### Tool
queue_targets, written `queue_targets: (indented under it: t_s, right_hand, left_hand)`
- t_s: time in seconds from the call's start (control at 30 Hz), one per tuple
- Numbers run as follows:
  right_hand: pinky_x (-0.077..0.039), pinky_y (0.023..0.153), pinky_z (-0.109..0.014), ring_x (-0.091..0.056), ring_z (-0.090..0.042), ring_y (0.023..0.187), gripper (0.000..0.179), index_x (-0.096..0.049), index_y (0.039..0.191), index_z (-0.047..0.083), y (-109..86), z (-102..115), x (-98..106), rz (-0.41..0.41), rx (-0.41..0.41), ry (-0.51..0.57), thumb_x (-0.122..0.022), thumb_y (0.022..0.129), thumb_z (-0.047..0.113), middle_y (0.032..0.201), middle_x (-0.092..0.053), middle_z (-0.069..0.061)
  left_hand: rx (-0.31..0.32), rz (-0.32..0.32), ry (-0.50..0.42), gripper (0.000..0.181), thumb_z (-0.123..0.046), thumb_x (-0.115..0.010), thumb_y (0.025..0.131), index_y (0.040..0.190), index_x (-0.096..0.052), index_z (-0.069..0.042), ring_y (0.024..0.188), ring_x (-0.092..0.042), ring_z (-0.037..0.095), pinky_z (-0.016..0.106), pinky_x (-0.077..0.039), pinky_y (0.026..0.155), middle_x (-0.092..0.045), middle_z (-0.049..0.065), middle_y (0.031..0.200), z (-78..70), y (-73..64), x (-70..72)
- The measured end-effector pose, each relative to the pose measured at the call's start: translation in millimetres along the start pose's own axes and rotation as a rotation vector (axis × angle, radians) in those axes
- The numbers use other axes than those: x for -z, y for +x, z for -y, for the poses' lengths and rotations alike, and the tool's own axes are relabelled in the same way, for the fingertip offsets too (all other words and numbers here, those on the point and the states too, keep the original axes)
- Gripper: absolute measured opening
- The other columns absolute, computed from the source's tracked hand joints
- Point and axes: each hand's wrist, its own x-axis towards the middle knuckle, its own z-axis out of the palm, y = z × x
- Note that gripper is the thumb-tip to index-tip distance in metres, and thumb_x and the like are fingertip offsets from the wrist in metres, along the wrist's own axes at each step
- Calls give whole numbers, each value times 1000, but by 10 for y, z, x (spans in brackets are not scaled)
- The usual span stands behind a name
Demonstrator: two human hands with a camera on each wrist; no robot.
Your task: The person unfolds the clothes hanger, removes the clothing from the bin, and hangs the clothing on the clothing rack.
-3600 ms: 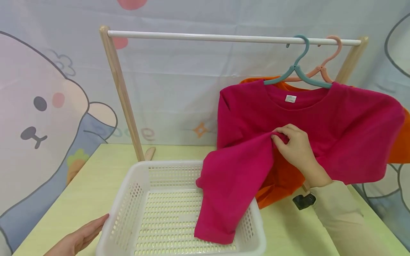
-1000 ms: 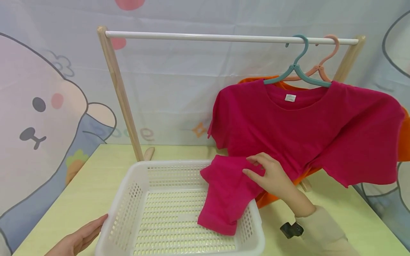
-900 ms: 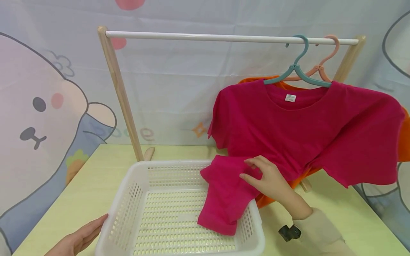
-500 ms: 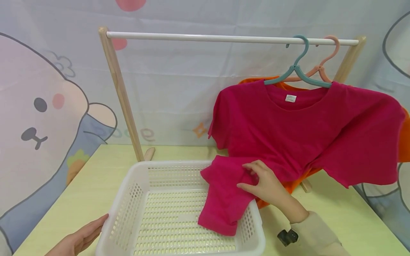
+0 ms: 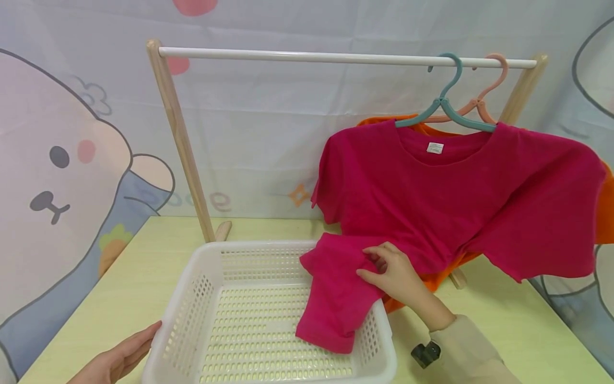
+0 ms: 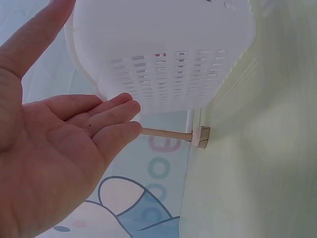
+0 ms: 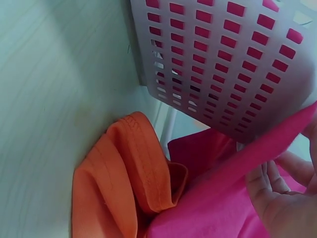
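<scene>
A magenta T-shirt (image 5: 451,197) hangs on a teal hanger (image 5: 446,106), its lower part draped over the basket's right rim and inside. My right hand (image 5: 395,274) is at this draped cloth, fingers bent and touching or close above it, with a gap between thumb and index fingertip. In the right wrist view, my right hand (image 7: 292,193) is beside the magenta cloth (image 7: 213,198), part of it hidden. My left hand (image 5: 120,354) has its fingertips against the left side of the white basket (image 5: 170,325); the left wrist view shows its fingers extended near the basket wall (image 6: 163,34).
An orange garment (image 5: 605,208) hangs behind on a pink hanger (image 5: 496,69); its lower folds (image 7: 133,168) reach beside the basket. Both hangers are on the white rail (image 5: 297,55) of a wooden rack (image 5: 179,138), standing on the pale table (image 5: 120,298) before a printed backdrop.
Earlier my right hand pinched the shirt's front and lifted it. It has since let go, moved down and left to the draped part, and its thumb and fingers have drawn closer. The left hand stays.
</scene>
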Motion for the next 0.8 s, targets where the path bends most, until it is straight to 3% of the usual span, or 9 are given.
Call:
queue_targets:
  t_s: [0.17, 0.37, 0.57, 0.67, 0.8]
  right_hand:
    - [-50, 65, -23, -57, -12, 72, 25, -71, 103, 1, 20, -12, -35, -32, -30, 12, -77, 81, 11, 82, -59, -2]
    - [-48, 61, -23, -56, -11, 67, 11, -73, 93, 2, 54, -22, -63, -103, 19, -23, -74, 82, 3, 76, -63, -1]
    - [-48, 60, -23, -55, -11, 65, 7, -73, 88, 1, 67, -35, -66, -146, 84, -76, -72, 82, 0, 76, -64, -2]
    - [-48, 60, -23, -56, -12, 66, 7, -72, 89, 0, 94, -28, -38, -157, 89, -83, -70, 82, -1, 77, -65, -4]
    - [-50, 62, -25, -59, -15, 67, 8, -72, 91, -2, 176, -20, 36, -181, 72, -84, -69, 83, -1, 78, -66, -7]
  left_hand:
    - [29, 4, -36, 86, 0, -64, 87, 152, -22, -39, 132, -30, -10, 13, -39, 94, -29, -22, 151, 14, -2, 7]
    - [74, 16, -79, 86, 3, -63, 88, 149, -24, -45, 131, -29, -12, 13, -40, 93, -28, -26, 149, 5, -9, 24]
    - [-9, 13, -21, 84, -1, -64, 89, 151, -22, -40, 132, -30, -10, 13, -40, 93, -28, -22, 151, 13, -14, 10]
    - [-74, 4, 48, 84, -5, -65, 89, 154, -19, -32, 134, -30, -8, 13, -39, 94, -28, -18, 153, 9, -6, -7]
    - [-95, -3, 89, 85, -3, -64, 88, 155, -18, -27, 134, -29, -8, 12, -39, 94, -28, -17, 153, -9, 8, -27]
